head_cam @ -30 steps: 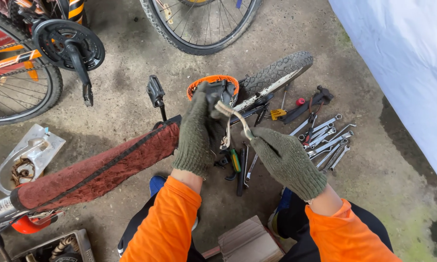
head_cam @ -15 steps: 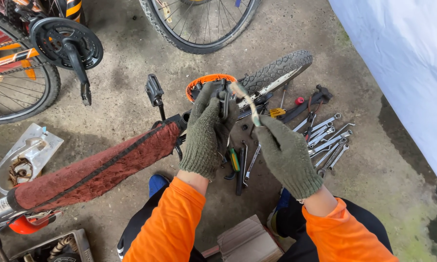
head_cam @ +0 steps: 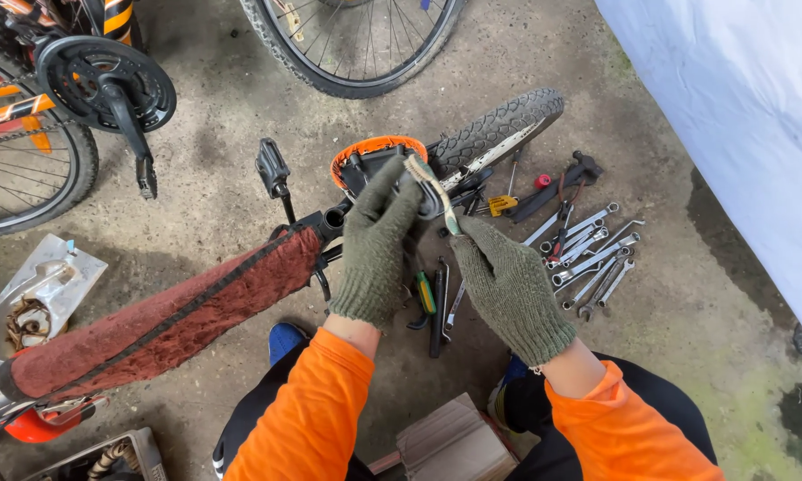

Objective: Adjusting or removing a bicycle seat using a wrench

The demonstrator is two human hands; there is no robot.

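Two gloved hands work over a bike frame lying on concrete, its tube wrapped in red fuzzy cloth (head_cam: 165, 321). Going big to small:

- A bicycle wheel (head_cam: 356, 44) stands at the top, well apart from the hands. A second bike's crankset (head_cam: 107, 80) is top left.
- A knobby tyre (head_cam: 499, 134) lies just behind the work area.
- An orange-rimmed dark part (head_cam: 374, 156) sits at the frame's end, right under the hands.
- The left hand (head_cam: 378, 245) is closed around that dark part and steadies it.
- The right hand (head_cam: 508, 285) is pinched narrow on the lower end of an old toothbrush (head_cam: 432, 191); its bristle head is up at the dark part.
- A cluster of spanners (head_cam: 588, 258) lies on the floor to the right, near but not touching the hands. Screwdrivers (head_cam: 432, 298) lie below the hands.
- A clear plastic tray (head_cam: 31, 294) with a chain in it is at the far left.

Handling judgement: the toothbrush is light, its thin handle flexes, and it is probably greasy. Grip it low to mid handle; the knit gloves help there. The frame looks heavy and awkward, and the cloth wrap looks soft, so that wrapped tube is the place to brace it.
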